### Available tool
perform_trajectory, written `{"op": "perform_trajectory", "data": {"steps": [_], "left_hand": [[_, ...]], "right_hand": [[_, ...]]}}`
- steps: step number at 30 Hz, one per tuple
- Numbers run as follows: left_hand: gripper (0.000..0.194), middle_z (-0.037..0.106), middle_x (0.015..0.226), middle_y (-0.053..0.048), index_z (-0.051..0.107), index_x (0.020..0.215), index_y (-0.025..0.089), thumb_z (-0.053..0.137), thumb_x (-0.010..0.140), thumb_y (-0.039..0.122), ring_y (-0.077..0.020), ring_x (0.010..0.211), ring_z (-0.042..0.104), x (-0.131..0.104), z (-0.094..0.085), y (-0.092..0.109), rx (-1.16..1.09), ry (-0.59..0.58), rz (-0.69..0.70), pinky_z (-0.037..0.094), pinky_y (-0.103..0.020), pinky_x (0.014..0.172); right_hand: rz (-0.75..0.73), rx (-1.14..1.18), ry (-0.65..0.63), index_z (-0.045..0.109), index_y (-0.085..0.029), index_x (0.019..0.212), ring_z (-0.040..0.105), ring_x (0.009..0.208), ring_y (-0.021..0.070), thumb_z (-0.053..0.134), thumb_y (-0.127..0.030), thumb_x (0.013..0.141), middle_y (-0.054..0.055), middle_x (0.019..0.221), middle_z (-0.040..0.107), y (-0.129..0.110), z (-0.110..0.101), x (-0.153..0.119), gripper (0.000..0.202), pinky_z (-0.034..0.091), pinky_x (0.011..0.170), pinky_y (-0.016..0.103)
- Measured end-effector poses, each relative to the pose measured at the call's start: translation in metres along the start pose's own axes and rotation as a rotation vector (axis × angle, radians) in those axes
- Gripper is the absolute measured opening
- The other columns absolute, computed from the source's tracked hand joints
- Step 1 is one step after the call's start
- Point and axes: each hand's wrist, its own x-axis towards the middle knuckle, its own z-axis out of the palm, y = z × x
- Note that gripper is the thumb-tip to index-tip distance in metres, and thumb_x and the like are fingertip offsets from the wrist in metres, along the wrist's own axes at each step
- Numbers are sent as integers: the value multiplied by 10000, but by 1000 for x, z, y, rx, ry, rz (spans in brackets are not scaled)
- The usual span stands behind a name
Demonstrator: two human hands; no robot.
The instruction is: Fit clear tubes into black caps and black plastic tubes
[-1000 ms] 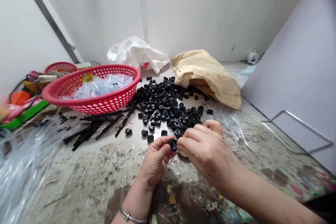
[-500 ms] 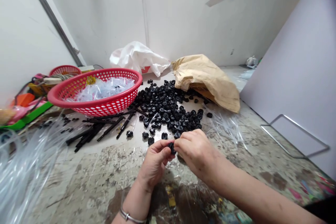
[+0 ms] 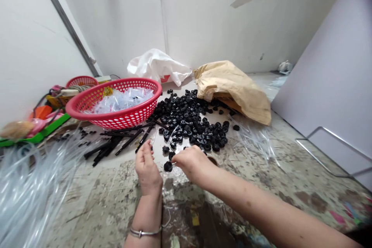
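left hand [image 3: 148, 170] shifted toward the left edge of the tabletop [image 3: 101, 193], can't tell if gripping; right hand [image 3: 192, 162] pinches a black part [image 3: 167, 166], best held lightly by its rim.

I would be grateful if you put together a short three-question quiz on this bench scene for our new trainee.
1. True or false: a small black part shows close beside the right hand.
2. Multiple choice: which hand is nearer in the picture to the black rods?
A) the right hand
B) the left hand
3. Fill in the blank: in the picture, the brown paper bag lies to the ____ of the large red basket.

Key: 1 true; 2 B; 3 right.
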Motion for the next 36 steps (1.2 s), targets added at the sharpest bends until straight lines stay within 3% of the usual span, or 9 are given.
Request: {"op": "perform_trajectory", "data": {"steps": [2, 5, 8, 11, 19, 24, 29, 33, 36], "left_hand": [[431, 625, 915, -44, 648, 1026, 173, 494, 807, 510, -142, 751, 512, 7, -5, 3, 56, 88, 96, 389, -262, 669], [414, 615, 948, -51, 638, 1023, 168, 475, 824, 493, -155, 807, 533, 8, -9, 7, 101, 89, 173, 409, -289, 740], [396, 606, 978, -61, 639, 1002, 172, 478, 826, 488, -172, 877, 544, 3, -7, 8, 105, 33, 164, 418, -297, 789], [368, 605, 987, -57, 637, 1003, 191, 501, 820, 479, -166, 877, 543, -2, -4, 7, 65, -20, 133, 423, -273, 774], [338, 601, 811, -17, 645, 970, 169, 583, 785, 445, -97, 643, 502, -15, 6, 8, -18, -369, -29, 394, -186, 564], [431, 622, 888, -38, 619, 1074, 171, 651, 735, 435, -110, 712, 550, -17, 10, 6, -92, -534, -197, 423, -186, 574], [395, 651, 793, -42, 678, 1019, 152, 721, 687, 359, -84, 596, 528, -22, 9, 7, -219, -797, -444, 417, -177, 511], [392, 688, 863, -56, 694, 990, 174, 777, 625, 291, -64, 609, 560, -24, 10, 16, -311, -739, -588, 478, -160, 599], [413, 695, 889, -61, 699, 970, 172, 805, 582, 270, -51, 600, 576, -23, 12, 22, -382, -663, -628, 494, -129, 605]], "right_hand": [[-65, -33, -48, 681, -262, 774, 553, 747, 150, 571, -203, 787, -28, 764, 690, -9, 15, 15, 125, 295, 748, 323], [-107, -47, -43, 675, -275, 768, 524, 845, 157, 565, -234, 799, -32, 850, 686, -9, 22, 27, 121, 243, 842, 363], [26, -112, 15, 672, -286, 862, 490, 938, 172, 522, -247, 838, -6, 984, 652, 10, 12, 28, 157, 234, 828, 367], [163, -192, 28, 673, -218, 804, 480, 935, 207, 543, -230, 812, 53, 937, 636, 34, 3, 23, 130, 242, 778, 370], [255, -204, -20, 662, -143, 702, 540, 834, 215, 553, -131, 724, 98, 807, 669, 52, 12, 30, 112, 246, 761, 378], [287, -144, 87, 668, -213, 870, 560, 879, 182, 511, -250, 789, 42, 912, 677, 32, -16, 26, 181, 259, 770, 352], [176, 6, 215, 668, -226, 835, 558, 884, 160, 553, -308, 792, -5, 869, 675, 16, -30, 0, 148, 271, 810, 347], [356, 24, 267, 637, -261, 1050, 546, 906, 151, 481, -254, 879, 22, 974, 656, 63, -34, -42, 231, 324, 769, 317], [595, -111, 254, 689, -259, 984, 509, 906, 211, 520, -81, 806, 82, 947, 623, 117, -32, -76, 304, 335, 732, 341]]}}
